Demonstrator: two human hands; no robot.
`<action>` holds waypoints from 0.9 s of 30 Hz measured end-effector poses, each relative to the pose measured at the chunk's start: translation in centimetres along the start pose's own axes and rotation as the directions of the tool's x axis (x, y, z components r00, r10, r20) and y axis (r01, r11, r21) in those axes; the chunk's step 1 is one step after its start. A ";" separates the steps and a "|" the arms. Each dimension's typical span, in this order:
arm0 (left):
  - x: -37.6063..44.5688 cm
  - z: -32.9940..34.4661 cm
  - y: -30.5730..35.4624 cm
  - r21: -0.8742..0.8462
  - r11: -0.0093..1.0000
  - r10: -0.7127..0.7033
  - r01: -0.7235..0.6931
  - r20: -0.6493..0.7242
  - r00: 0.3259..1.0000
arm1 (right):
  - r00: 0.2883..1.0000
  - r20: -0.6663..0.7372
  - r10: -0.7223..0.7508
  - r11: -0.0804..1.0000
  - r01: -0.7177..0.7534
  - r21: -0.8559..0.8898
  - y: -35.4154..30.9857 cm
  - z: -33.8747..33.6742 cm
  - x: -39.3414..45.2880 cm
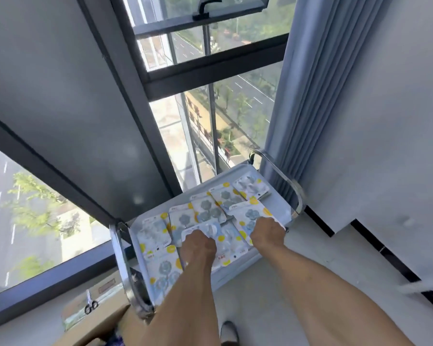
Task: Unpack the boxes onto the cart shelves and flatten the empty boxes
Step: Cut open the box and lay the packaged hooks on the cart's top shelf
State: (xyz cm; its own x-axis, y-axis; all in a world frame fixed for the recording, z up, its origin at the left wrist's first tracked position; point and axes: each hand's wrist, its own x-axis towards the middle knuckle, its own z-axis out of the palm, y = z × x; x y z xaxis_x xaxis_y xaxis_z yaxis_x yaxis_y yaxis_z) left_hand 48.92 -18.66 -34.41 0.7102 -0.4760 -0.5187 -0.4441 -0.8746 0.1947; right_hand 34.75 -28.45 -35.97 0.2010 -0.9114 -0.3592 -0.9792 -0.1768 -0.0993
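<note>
Reaching down over the cart with both hands — left hand curling its fingers onto a white packet near the tray's front middle, right hand gripping the near edge of another packet toward the tray's right side. Lying flat and overlapping across the top tray, filling most of it: blister packets with grey flower shapes and yellow dots, a clear-fronted one at the far right corner. Standing open on the floor left of the cart — a cardboard box, contents too blurred to tell, with scissors resting on a flap beside the window.
</note>
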 end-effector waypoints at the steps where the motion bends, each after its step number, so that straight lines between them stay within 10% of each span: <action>1: 0.8 0.4 0.6 -0.001 1.000 -0.008 0.008 0.011 1.000 | 1.000 0.009 0.005 1.000 -0.005 -0.003 0.4 0.2 0.8; 27: 12.7 19.3 19.0 -0.099 0.957 -0.256 0.274 0.161 0.953 | 0.980 0.196 -0.025 0.992 0.049 -0.114 10.0 8.7 22.9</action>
State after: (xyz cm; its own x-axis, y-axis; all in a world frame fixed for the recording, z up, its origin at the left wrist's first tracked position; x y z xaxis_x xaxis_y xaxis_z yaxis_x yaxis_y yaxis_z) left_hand 38.92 -39.50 -53.38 0.7028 -0.2151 -0.6780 -0.1768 -0.9761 0.1265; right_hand 29.78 -47.83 -53.25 0.2271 -0.8162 -0.5313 -0.9650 -0.2622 -0.0098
